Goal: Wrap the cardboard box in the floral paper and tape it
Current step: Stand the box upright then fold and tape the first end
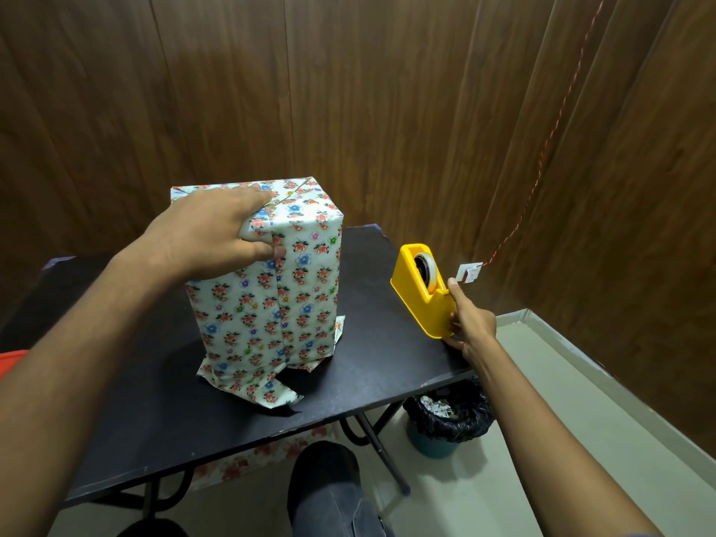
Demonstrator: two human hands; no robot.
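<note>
The box (271, 300) stands upright in the middle of the black table (372, 366), covered in white floral paper, with loose paper flaps splayed on the table at its base. My left hand (209, 234) lies over the box's top near corner, fingers flat on the top fold and thumb pressing the front seam. A yellow tape dispenser (420, 288) with a white tape roll sits at the table's right edge. My right hand (469, 319) grips the dispenser's near end, thumb up by the cutter.
A bin (449, 420) lined with a black bag stands on the floor under the table's right corner. Wooden wall panels close in behind and to the right. A red cord runs to a wall socket (469, 273). My knee (329, 494) is below the table's front edge.
</note>
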